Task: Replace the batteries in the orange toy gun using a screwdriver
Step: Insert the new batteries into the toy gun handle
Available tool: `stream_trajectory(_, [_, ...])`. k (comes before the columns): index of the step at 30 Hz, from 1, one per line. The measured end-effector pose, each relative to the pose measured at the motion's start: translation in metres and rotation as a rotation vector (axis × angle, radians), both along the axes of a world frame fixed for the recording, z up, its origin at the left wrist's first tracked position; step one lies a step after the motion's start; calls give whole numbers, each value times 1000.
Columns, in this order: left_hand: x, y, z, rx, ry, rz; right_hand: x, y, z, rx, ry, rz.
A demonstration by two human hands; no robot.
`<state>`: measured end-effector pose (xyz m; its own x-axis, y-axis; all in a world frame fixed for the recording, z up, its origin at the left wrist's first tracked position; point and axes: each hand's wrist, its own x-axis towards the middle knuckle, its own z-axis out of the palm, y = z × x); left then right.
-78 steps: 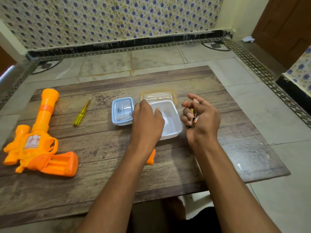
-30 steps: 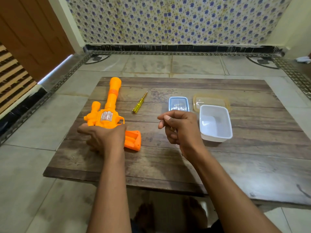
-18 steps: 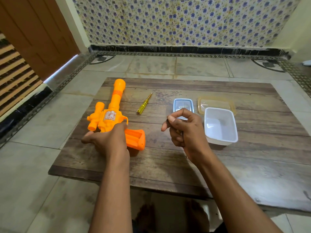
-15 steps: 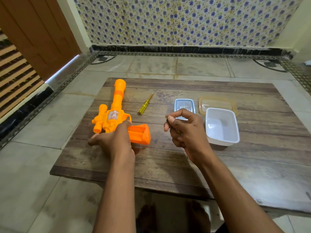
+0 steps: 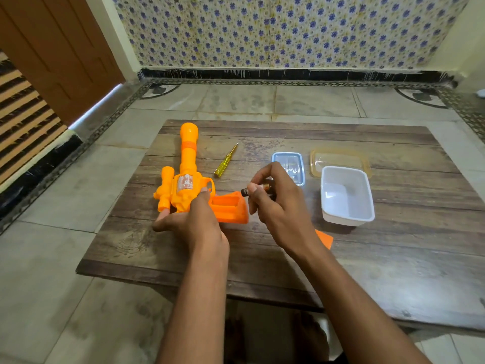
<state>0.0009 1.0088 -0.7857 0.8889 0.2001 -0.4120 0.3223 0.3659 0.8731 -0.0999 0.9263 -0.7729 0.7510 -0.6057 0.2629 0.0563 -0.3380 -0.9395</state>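
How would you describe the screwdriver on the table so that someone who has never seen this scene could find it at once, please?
On the wooden table, look at the far side, between the barrel of the orange toy gun and the small blue-rimmed container. The screwdriver lies there untouched, tip pointing away. It is the only slim thing there, with a clear yellow handle and thin metal shaft.

left hand (image 5: 194, 219) gripping toy gun (image 5: 185, 185), right hand (image 5: 278, 206) pinching battery (image 5: 246, 191)
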Motion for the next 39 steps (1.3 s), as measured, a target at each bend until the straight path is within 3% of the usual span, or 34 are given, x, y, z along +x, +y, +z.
stream_trajectory(6, [-6, -1, 1, 11, -21, 0, 6, 1, -8, -191, 48, -62])
stream_trajectory(23, [-7, 4, 5, 15, 10, -51, 12, 4, -8, -427, 37, 14])
stream_trajectory(32, [-12, 2, 12, -260, 103, -53, 15, 12, 3, -441, -129, -67])
stream_trajectory(39, [-3, 1, -7, -412, 134, -158, 17, 8, 2, -572, -80, -39])
